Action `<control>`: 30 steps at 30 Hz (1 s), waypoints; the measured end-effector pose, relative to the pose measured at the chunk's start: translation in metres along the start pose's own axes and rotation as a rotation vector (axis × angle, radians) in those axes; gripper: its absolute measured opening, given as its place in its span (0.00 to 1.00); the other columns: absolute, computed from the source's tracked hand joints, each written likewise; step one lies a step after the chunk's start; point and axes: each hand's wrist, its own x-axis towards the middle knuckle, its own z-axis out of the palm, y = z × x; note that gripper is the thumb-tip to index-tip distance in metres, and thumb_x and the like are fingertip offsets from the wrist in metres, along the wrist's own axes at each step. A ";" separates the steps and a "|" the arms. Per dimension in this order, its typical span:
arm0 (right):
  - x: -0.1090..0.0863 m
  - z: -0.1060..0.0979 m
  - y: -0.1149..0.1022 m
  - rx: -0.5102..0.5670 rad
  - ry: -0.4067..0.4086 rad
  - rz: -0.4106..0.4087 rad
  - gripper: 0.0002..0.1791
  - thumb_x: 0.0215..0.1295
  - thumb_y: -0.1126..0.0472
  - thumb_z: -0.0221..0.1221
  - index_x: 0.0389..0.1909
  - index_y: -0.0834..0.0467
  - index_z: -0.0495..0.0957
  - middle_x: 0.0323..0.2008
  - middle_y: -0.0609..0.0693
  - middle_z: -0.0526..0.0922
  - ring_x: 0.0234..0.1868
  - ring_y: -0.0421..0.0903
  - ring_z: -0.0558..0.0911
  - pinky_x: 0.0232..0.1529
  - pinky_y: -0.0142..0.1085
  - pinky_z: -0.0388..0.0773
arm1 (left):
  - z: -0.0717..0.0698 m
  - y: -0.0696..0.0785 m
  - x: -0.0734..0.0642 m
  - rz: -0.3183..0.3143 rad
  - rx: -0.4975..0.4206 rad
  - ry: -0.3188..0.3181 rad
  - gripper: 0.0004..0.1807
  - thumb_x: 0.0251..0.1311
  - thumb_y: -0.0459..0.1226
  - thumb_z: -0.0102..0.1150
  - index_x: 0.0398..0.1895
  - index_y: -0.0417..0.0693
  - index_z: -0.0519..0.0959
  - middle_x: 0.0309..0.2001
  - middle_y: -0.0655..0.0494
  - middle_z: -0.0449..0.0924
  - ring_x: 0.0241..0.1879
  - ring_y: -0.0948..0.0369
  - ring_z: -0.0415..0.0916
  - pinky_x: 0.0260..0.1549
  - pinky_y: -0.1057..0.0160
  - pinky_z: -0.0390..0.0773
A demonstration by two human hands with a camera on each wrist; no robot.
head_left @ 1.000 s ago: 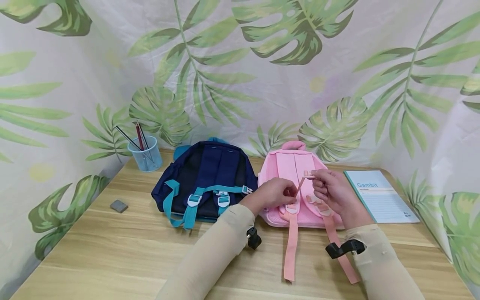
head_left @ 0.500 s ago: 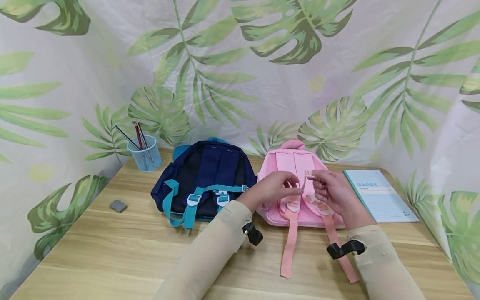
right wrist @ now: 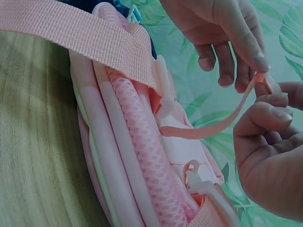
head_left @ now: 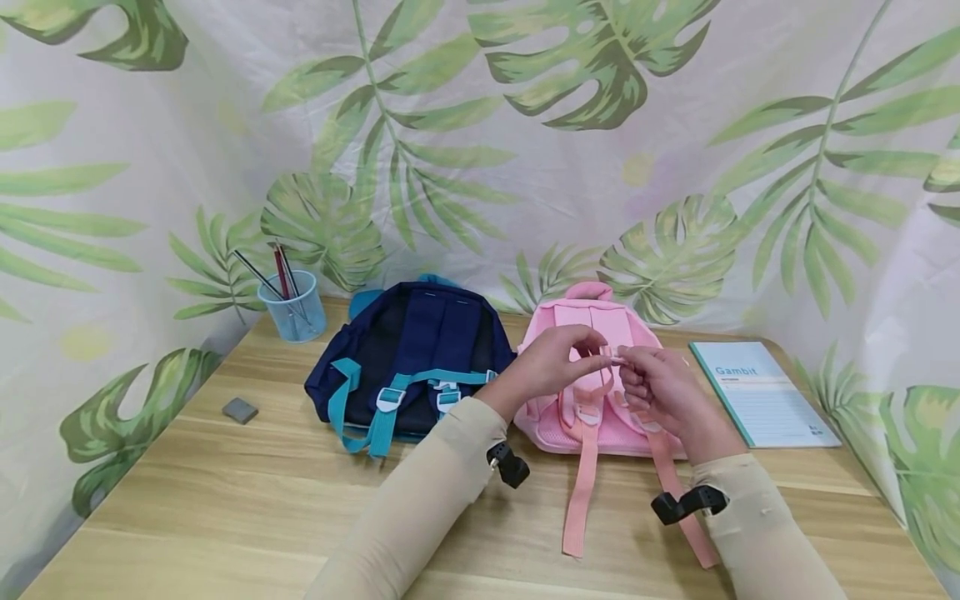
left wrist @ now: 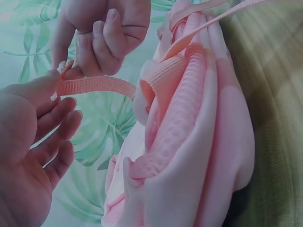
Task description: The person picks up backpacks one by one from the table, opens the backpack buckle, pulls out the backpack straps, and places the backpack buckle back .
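A pink backpack (head_left: pixel 546 432) lies with its back panel and straps upward. A thin coral strap (left wrist: pixel 102 86) rises from it to a small pale buckle (left wrist: pixel 61 66), mostly covered by fingertips. My left hand (head_left: pixel 553 367) pinches the strap at the buckle between thumb and index finger, its other fingers loosely spread. My right hand (head_left: pixel 663 387) pinches the same piece from the other side, its remaining fingers curled in. Both hands meet above the backpack. Two wider coral straps hang toward the table's front, one being the left webbing strap (head_left: pixel 581 500).
A navy backpack (head_left: pixel 420 333) with turquoise straps lies to the left. Behind it stands a blue mesh cup (head_left: pixel 294 312) with pencils. A grey eraser-like block (head_left: pixel 240 410) sits at far left, and a notebook (head_left: pixel 765 400) at right on the wooden table (head_left: pixel 225 517).
My left hand has moved up and right from the lower part of the thin strap to the buckle at my right fingertips. My right hand has stayed nearly in place.
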 end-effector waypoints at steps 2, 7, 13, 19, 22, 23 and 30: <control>0.000 -0.001 0.000 0.037 -0.004 0.023 0.22 0.88 0.49 0.49 0.32 0.54 0.78 0.22 0.43 0.70 0.21 0.38 0.65 0.24 0.29 0.64 | -0.001 0.000 0.001 0.012 -0.011 0.011 0.11 0.77 0.42 0.66 0.53 0.45 0.85 0.44 0.53 0.87 0.48 0.60 0.81 0.53 0.58 0.83; -0.001 -0.006 0.003 0.102 -0.014 0.054 0.21 0.89 0.52 0.47 0.37 0.54 0.83 0.24 0.43 0.74 0.22 0.38 0.67 0.24 0.28 0.66 | -0.003 -0.002 0.001 0.018 -0.054 0.042 0.12 0.76 0.41 0.65 0.54 0.43 0.85 0.45 0.51 0.87 0.48 0.58 0.81 0.56 0.49 0.83; -0.001 -0.007 0.007 0.051 -0.058 0.023 0.20 0.88 0.59 0.47 0.38 0.51 0.85 0.25 0.42 0.72 0.21 0.36 0.68 0.23 0.26 0.65 | -0.003 -0.004 0.000 0.021 -0.061 0.047 0.12 0.76 0.41 0.65 0.54 0.44 0.85 0.44 0.51 0.87 0.47 0.59 0.81 0.52 0.58 0.83; 0.001 -0.004 0.008 0.035 -0.075 0.009 0.21 0.88 0.60 0.46 0.36 0.52 0.85 0.24 0.42 0.71 0.20 0.36 0.66 0.24 0.26 0.64 | -0.003 -0.005 -0.001 0.024 -0.058 0.037 0.12 0.77 0.42 0.65 0.54 0.45 0.85 0.45 0.52 0.87 0.47 0.60 0.81 0.47 0.68 0.78; 0.002 -0.002 0.008 0.035 -0.067 0.011 0.21 0.88 0.60 0.46 0.35 0.52 0.84 0.24 0.42 0.71 0.20 0.36 0.66 0.24 0.26 0.64 | -0.003 -0.005 -0.001 0.027 -0.054 0.029 0.12 0.76 0.42 0.65 0.52 0.45 0.85 0.44 0.52 0.87 0.46 0.60 0.80 0.49 0.62 0.81; 0.002 -0.002 0.007 0.036 -0.065 0.011 0.21 0.88 0.60 0.46 0.35 0.51 0.84 0.24 0.42 0.71 0.20 0.36 0.67 0.24 0.26 0.65 | -0.003 -0.005 -0.001 0.028 -0.055 0.026 0.11 0.76 0.42 0.65 0.52 0.45 0.85 0.44 0.52 0.87 0.46 0.60 0.80 0.50 0.60 0.82; 0.000 -0.001 0.005 0.036 -0.082 -0.015 0.19 0.88 0.61 0.48 0.36 0.51 0.84 0.24 0.42 0.72 0.20 0.36 0.67 0.25 0.27 0.66 | -0.002 -0.008 -0.001 0.031 -0.053 0.018 0.10 0.75 0.43 0.67 0.49 0.47 0.85 0.43 0.54 0.86 0.45 0.62 0.79 0.47 0.65 0.80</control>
